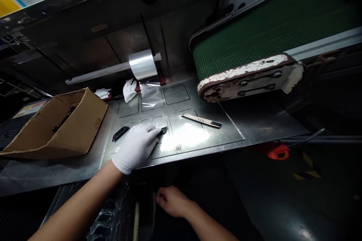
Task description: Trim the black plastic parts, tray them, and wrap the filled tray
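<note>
My left hand (140,144), in a white glove, is over the metal sheet with its fingers closed on a small black plastic part (163,131). Only one end of that part shows past the fingertips; the rest is hidden. A similar black plastic part (120,133) lies just left of the glove. To the right of it rests a pair of tweezers (201,120) with a pale handle marked "A06". My bare right hand (173,200) is below the bench's front edge, fingers curled in, with nothing visible in it.
An open cardboard box (90,124) with dark parts inside stands at the left. Behind are a roll of clear film (143,64) on a bar and a crumpled white tissue (130,89). A green conveyor belt (243,45) overhangs the right; clear plastic trays (106,216) sit below.
</note>
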Demonstrator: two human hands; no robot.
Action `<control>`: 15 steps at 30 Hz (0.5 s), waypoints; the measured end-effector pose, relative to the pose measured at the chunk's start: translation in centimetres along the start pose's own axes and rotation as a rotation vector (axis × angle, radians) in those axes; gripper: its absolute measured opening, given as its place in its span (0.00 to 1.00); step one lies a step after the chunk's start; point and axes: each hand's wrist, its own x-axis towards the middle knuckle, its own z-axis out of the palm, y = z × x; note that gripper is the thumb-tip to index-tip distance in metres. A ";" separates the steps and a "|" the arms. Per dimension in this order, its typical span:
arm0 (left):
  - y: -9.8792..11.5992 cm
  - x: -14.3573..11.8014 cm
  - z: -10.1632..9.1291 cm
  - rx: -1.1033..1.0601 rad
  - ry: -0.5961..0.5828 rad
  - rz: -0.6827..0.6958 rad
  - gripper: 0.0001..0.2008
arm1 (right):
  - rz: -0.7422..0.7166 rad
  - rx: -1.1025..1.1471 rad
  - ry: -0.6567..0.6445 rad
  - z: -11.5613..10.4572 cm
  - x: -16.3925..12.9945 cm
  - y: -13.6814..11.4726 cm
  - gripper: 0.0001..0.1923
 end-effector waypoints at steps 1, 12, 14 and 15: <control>0.1 0.5 0.0 0.029 -0.031 0.014 0.10 | 0.003 0.001 0.002 0.0 0.0 0.0 0.14; -0.1 1.6 -1.0 0.202 -0.204 0.081 0.11 | 0.006 0.009 0.007 0.6 0.3 0.8 0.14; -0.1 1.7 -1.0 0.226 -0.221 0.092 0.10 | 0.006 0.010 0.006 0.6 0.3 0.9 0.14; -0.1 1.8 -0.9 0.236 -0.228 0.097 0.10 | 0.007 0.012 0.006 0.6 0.3 0.9 0.14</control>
